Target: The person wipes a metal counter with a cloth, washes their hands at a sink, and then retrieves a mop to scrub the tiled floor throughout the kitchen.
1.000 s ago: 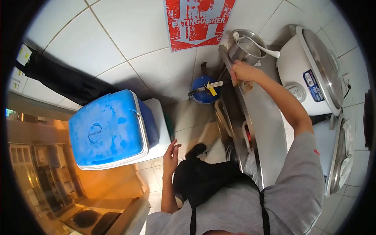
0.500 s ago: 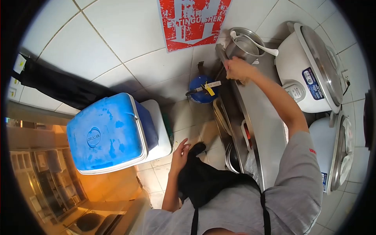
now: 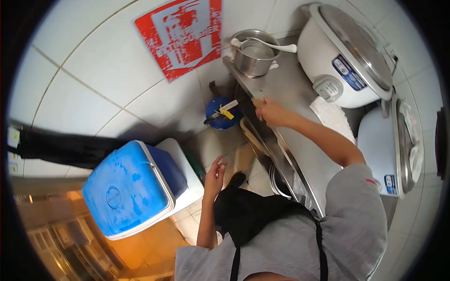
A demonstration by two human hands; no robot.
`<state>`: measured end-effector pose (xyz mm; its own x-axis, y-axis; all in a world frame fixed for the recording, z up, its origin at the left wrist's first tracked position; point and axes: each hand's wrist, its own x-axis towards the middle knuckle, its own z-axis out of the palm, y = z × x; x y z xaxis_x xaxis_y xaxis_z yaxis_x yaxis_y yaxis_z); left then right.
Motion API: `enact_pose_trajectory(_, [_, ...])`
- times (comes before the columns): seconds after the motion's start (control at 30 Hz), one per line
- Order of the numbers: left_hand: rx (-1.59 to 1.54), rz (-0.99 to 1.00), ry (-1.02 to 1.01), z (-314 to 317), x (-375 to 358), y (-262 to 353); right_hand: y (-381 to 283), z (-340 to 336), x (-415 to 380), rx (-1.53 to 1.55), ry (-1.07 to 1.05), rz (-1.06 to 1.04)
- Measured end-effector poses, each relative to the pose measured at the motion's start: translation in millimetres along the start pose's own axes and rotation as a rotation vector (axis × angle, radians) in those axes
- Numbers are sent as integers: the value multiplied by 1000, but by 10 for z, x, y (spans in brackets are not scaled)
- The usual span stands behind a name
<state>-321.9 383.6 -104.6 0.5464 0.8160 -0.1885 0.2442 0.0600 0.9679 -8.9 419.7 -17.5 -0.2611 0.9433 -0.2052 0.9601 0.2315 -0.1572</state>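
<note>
Legibly, the cooler (image 3: 126,187) says OROCAN, the sign (image 3: 183,37) EXTINGUISHER; the right hand (image 3: 272,113) grips something tan (image 3: 256,101), the left hand (image 3: 215,177) hangs part-open.

I'm reading "EXTINGUISHER" on the red-and-white sign (image 3: 185,40) on the tiled wall (image 3: 108,89), its upper line too worn for me to tell, and "OROCAN" is showing on the blue lid (image 3: 126,187) of the cooler.

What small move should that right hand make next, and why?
Perhaps ease the right hand a little inward from the rim of the steel counter: its fingers seem to pinch a small tan thing right at that edge, and the pot stands off to one side.
</note>
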Motion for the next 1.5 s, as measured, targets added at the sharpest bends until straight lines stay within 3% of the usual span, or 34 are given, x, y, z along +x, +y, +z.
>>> enact_pose_trajectory(0.07, [-14, 0, -28, 14, 28, 44, 33, -58, -226, 79, -70, 98])
enact_pose_trajectory(0.13, [-16, -52, -61, 41, 69, 49, 60, -371, -364, 632, -93, 116])
enact_pose_trajectory(0.2, [18, -11, -126, 126, 180, 15, 320, -341, -208, 640, 146, 92])
enact_pose_trajectory(0.27, [82, -13, -206, 197, 277, 148, 375, -396, 18, 773, 275, 258])
enact_pose_trajectory(0.33, [105, 50, -243, 286, 389, 214, 602, -81, 351, 480, 691, 54])
enact_pose_trajectory(0.43, [120, 86, -295, 376, 566, 315, 556, 152, 524, 448, 879, 44])
enact_pose_trajectory(0.47, [124, 80, -314, 397, 599, 344, 558, 226, 461, 465, 878, 66])
enact_pose_trajectory(0.53, [79, 65, -337, 479, 585, 333, 469, 131, 204, 501, 700, -119])
enact_pose_trajectory(0.6, [90, 79, -367, 554, 607, 253, 289, 231, -91, 480, 661, -179])
enact_pose_trajectory(0.8, [135, 78, -485, 619, 605, 149, -491, 781, -1620, 226, 294, 72])
enact_pose_trajectory(0.97, [155, 120, -537, 662, 754, 202, -1179, 708, -2832, 336, 60, 198])
enact_pose_trajectory(1.03, [193, 161, -520, 678, 802, 308, -1346, 640, -3075, 523, -150, 388])
enact_pose_trajectory(1.1, [161, 117, -567, 737, 803, 375, -1377, 690, -2948, 423, 210, 427])
enact_pose_trajectory(1.2, [168, 210, -612, 877, 855, 285, -1277, 753, -2086, 71, 693, 423])
enact_pose_trajectory(1.23, [163, 219, -645, 936, 840, 316, -1282, 605, -1867, 42, 556, 471])
enact_pose_trajectory(1.33, [210, 196, -756, 1103, 767, 412, -1234, 962, -1759, -191, 482, 547])
enact_pose_trajectory(1.4, [224, 206, -794, 1139, 768, 380, -1330, 1146, -2287, -286, 315, 458])
enact_pose_trajectory(1.43, [228, 217, -802, 1147, 774, 359, -1414, 1367, -2667, -244, 389, 438])
enact_pose_trajectory(1.47, [231, 213, -817, 1135, 774, 349, -1592, 1364, -3050, -266, 306, 495])
enact_pose_trajectory(1.5, [259, 190, -816, 1121, 767, 348, -1780, 1344, -3484, -308, 61, 491])
